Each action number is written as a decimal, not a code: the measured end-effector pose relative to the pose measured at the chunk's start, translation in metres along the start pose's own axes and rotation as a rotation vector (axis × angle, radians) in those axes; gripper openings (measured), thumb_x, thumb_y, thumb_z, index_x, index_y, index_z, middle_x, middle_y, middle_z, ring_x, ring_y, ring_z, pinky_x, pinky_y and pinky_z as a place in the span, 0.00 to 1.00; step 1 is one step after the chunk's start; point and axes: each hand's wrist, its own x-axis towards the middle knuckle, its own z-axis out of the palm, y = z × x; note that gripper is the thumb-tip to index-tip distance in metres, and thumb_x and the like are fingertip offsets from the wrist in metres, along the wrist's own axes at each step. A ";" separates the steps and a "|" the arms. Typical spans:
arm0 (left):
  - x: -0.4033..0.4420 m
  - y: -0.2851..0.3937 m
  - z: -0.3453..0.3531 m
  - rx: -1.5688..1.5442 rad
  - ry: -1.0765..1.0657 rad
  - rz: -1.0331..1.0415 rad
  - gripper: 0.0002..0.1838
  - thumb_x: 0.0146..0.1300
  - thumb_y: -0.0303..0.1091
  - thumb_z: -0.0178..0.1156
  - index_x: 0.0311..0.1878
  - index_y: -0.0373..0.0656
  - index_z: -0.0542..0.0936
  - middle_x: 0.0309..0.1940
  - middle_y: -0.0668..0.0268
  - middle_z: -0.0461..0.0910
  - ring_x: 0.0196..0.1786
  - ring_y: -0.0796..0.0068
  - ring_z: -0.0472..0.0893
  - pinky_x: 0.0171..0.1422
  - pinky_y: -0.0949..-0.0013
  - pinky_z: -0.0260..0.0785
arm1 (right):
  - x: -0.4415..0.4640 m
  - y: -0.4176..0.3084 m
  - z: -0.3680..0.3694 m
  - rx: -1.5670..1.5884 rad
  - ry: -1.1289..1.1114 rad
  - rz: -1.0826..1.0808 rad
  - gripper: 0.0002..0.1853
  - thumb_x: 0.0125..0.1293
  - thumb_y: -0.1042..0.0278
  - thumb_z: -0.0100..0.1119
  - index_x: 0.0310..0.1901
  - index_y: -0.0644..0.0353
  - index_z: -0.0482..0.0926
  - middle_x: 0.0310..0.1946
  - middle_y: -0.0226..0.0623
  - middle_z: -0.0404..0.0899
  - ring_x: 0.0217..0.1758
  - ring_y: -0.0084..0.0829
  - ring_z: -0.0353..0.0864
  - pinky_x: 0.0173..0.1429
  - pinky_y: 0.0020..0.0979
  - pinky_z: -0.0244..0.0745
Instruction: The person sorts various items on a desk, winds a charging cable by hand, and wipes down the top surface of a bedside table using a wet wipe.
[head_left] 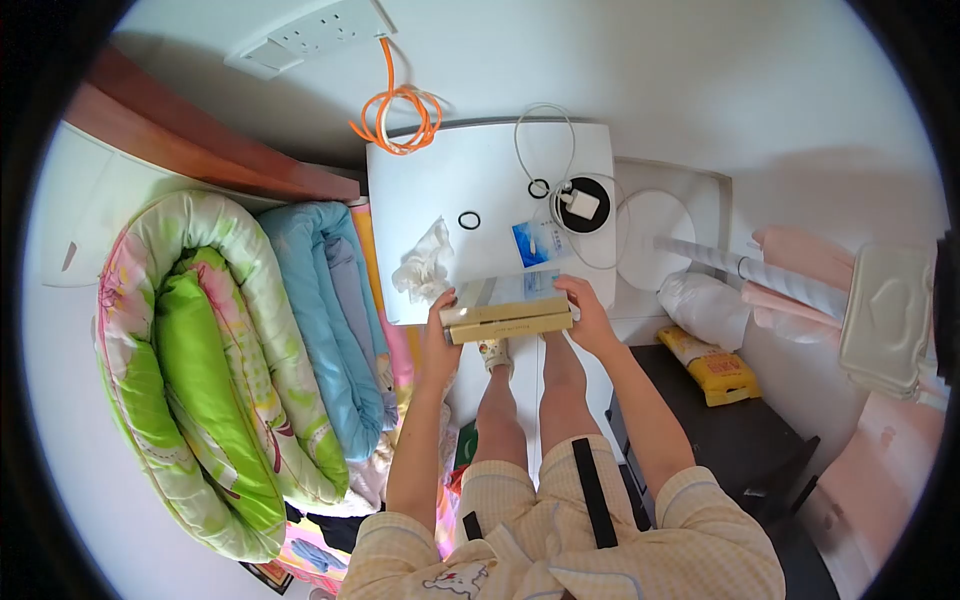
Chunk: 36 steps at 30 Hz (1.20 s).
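Note:
Both my hands hold a flat box [508, 322] at the near edge of a white cabinet top [490, 155]. Its near side is gold-tan, while the upper face looks pale grey-blue and shiny. My left hand [441, 318] grips the box's left end and my right hand [588, 308] its right end. Just beyond the left hand lies a crumpled white tissue [426, 266]. A blue and white packet [540, 243] rests past the box, partly under a white cable. Whatever is inside the box is hidden.
Black hair ties [469, 220] and a white charger [581, 204] on a round black object sit on the cabinet. An orange cable [400, 118] hangs from the wall sockets [320, 38]. Folded quilts [215, 370] stand left; a yellow packet [710, 366] lies on a dark surface right.

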 end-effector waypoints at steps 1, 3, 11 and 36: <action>0.002 -0.003 0.000 0.001 -0.007 0.000 0.33 0.45 0.15 0.57 0.57 0.42 0.60 0.55 0.56 0.64 0.57 0.65 0.66 0.59 0.70 0.59 | 0.000 0.006 0.004 0.001 0.005 0.004 0.30 0.40 0.88 0.51 0.50 0.57 0.65 0.51 0.42 0.63 0.56 0.41 0.64 0.57 0.30 0.63; 0.007 -0.003 0.002 0.074 -0.106 -0.164 0.36 0.46 0.17 0.59 0.60 0.43 0.58 0.52 0.56 0.66 0.53 0.64 0.69 0.56 0.69 0.61 | 0.003 0.009 0.009 0.058 0.020 0.082 0.30 0.43 0.88 0.51 0.52 0.58 0.63 0.53 0.44 0.62 0.56 0.41 0.64 0.58 0.30 0.60; 0.018 -0.010 0.010 0.131 -0.079 -0.111 0.35 0.42 0.21 0.64 0.57 0.40 0.61 0.47 0.57 0.69 0.48 0.65 0.71 0.51 0.69 0.65 | 0.012 0.002 0.018 0.025 0.136 0.217 0.26 0.47 0.83 0.52 0.51 0.58 0.64 0.47 0.43 0.69 0.51 0.39 0.69 0.55 0.29 0.62; -0.137 0.288 0.115 -0.321 -0.801 -0.312 0.22 0.62 0.48 0.47 0.45 0.36 0.64 0.36 0.61 0.72 0.39 0.72 0.74 0.40 0.69 0.69 | -0.353 -0.156 -0.068 1.097 0.840 -0.035 0.36 0.57 0.64 0.51 0.65 0.54 0.46 0.59 0.33 0.57 0.57 0.27 0.62 0.54 0.26 0.63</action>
